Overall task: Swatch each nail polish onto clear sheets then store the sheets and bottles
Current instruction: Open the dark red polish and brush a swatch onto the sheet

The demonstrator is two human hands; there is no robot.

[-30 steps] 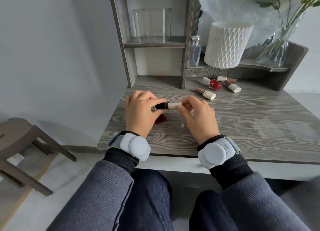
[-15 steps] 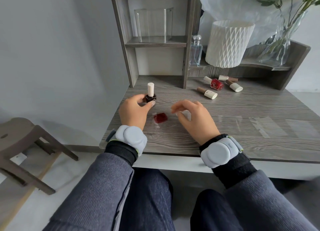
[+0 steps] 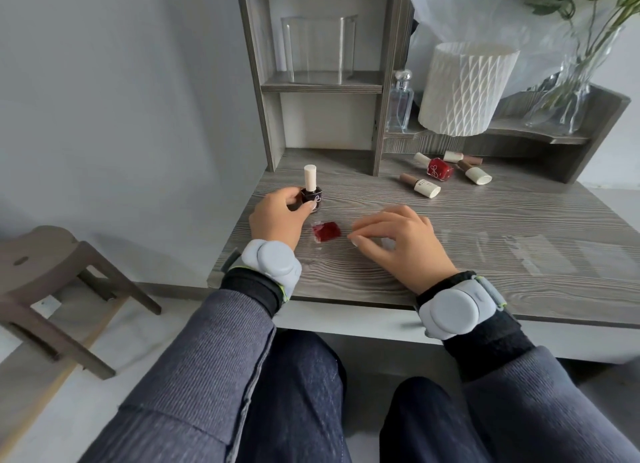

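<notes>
A dark polish bottle (image 3: pixel 311 195) with a cream cap stands upright on the grey wooden desk (image 3: pixel 485 213) at the left, and my left hand (image 3: pixel 277 216) grips its body. Just right of it lies a clear sheet carrying a dark red swatch (image 3: pixel 326 231). My right hand (image 3: pixel 394 242) hovers low beside the swatch, fingers loosely curled, holding nothing I can see. More clear sheets (image 3: pixel 540 254) lie flat further right. Several capped bottles lie on their sides at the back, among them a red one (image 3: pixel 439 168) and a brown one (image 3: pixel 420 184).
A clear acrylic box (image 3: pixel 318 48) stands on the upper shelf of the desk hutch. A perfume bottle (image 3: pixel 401 100), a white textured lamp shade (image 3: pixel 465 88) and a glass vase with greenery (image 3: pixel 568 91) stand on the right ledge. A wooden stool (image 3: pixel 52 289) is left of the desk.
A second ago both hands held the dark bottle sideways, the right one on its cap. My left hand has since stood it upright at the left; my right hand let go and moved beside the swatch.
</notes>
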